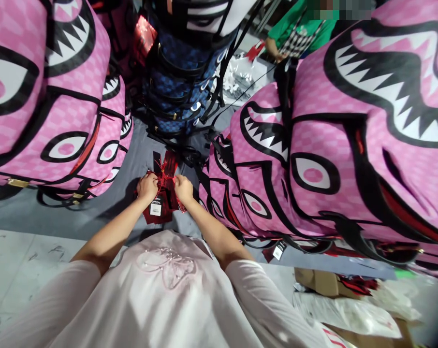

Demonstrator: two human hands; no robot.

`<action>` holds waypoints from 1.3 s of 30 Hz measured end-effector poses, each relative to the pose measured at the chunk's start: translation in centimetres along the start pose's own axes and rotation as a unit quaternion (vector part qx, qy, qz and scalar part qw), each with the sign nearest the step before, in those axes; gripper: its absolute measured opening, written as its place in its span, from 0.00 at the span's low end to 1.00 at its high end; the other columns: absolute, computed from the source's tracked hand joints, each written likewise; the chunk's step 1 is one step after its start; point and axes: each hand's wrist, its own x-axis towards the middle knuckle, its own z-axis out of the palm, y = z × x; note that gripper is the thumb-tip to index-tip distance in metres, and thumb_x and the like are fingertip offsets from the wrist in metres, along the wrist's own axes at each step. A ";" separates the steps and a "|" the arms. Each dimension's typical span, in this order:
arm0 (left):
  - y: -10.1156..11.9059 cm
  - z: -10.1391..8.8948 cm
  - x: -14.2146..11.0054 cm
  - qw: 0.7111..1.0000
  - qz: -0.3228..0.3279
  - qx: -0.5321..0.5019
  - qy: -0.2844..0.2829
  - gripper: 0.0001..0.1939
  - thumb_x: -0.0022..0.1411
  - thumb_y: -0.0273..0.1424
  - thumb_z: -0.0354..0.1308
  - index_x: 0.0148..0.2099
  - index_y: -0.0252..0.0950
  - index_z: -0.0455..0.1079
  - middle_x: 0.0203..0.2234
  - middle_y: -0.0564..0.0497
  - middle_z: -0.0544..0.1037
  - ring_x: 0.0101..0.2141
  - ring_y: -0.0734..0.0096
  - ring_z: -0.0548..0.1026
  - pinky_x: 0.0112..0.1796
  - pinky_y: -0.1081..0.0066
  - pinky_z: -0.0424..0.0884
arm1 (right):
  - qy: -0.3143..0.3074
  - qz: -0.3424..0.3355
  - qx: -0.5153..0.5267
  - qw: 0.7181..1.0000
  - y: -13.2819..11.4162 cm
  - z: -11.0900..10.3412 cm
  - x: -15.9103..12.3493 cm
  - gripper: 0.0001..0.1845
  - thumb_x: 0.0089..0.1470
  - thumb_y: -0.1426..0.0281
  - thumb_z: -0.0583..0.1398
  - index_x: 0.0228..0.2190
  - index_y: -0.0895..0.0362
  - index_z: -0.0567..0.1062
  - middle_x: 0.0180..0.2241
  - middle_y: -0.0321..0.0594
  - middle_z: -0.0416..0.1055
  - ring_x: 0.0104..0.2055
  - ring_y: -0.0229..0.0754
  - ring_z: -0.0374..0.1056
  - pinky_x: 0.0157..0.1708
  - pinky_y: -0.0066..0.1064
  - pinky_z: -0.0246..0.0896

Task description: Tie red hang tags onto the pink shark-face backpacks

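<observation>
Several dark red and black hang tags [159, 212] lie fanned out on the grey table, one with a white barcode label [155, 208]. A tangle of thin red strings [163, 173] spreads from their middle, between my hands. My left hand [147, 187] is closed at the left of the tangle, fingers pinched at the strings. On the right side my right hand [183, 187] is also closed, thumb and finger pinching the red strings. The fingertips are small and partly hidden by the tags.
Stacks of pink shark-mouth bags stand left [66, 116] and right [262, 183] on the grey table [139, 145]. A stack of blue checked bags [179, 82] rises straight ahead with loose straps. A person in green [299, 34] is beyond. Plastic-wrapped goods [345, 314] lie low right.
</observation>
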 end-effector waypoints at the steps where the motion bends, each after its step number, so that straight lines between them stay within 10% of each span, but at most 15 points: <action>1: -0.4 0.2 -0.1 1.000 0.009 0.024 0.010 0.10 0.63 0.30 0.54 0.44 0.41 0.74 0.46 0.44 0.79 0.48 0.55 0.72 0.44 0.61 0.64 | 0.008 -0.013 -0.009 1.000 0.0 -0.2 -0.1 0.17 0.62 0.72 0.52 0.48 0.56 0.76 0.48 0.48 0.75 0.50 0.47 0.71 0.52 0.36 0.60; 12: -4.8 -2.8 -1.2 0.988 0.095 0.126 0.003 0.18 0.68 0.34 0.44 0.41 0.38 0.77 0.36 0.40 0.81 0.38 0.54 0.78 0.42 0.60 0.65 | 0.044 -0.156 0.018 0.987 1.1 -1.1 -5.6 0.18 0.59 0.76 0.51 0.46 0.57 0.76 0.50 0.46 0.73 0.55 0.46 0.66 0.57 0.41 0.54; 20: -7.4 -2.1 0.6 0.982 -0.012 -0.188 -0.024 0.13 0.61 0.40 0.54 0.40 0.38 0.75 0.31 0.48 0.82 0.29 0.68 0.78 0.33 0.72 0.70 | -0.055 -0.123 0.087 0.987 5.0 0.3 -11.9 0.17 0.60 0.76 0.52 0.45 0.56 0.77 0.46 0.44 0.77 0.47 0.41 0.73 0.50 0.32 0.64; 29: -6.5 -1.3 0.0 0.938 -0.068 -0.334 -0.068 0.06 0.56 0.31 0.57 0.34 0.32 0.70 0.24 0.48 0.79 0.23 0.75 0.74 0.29 0.74 0.70 | -0.133 -0.110 0.094 0.980 -1.2 4.0 -9.6 0.20 0.59 0.75 0.55 0.52 0.55 0.73 0.45 0.42 0.77 0.47 0.42 0.74 0.47 0.30 0.65; 39: -5.9 -4.3 -0.9 0.999 0.021 -0.045 -0.017 0.12 0.62 0.36 0.54 0.42 0.39 0.77 0.34 0.49 0.82 0.36 0.65 0.78 0.35 0.71 0.67 | -0.208 -0.038 -0.171 0.962 -1.1 5.2 -8.9 0.21 0.62 0.71 0.50 0.56 0.55 0.66 0.43 0.48 0.77 0.44 0.47 0.75 0.40 0.33 0.67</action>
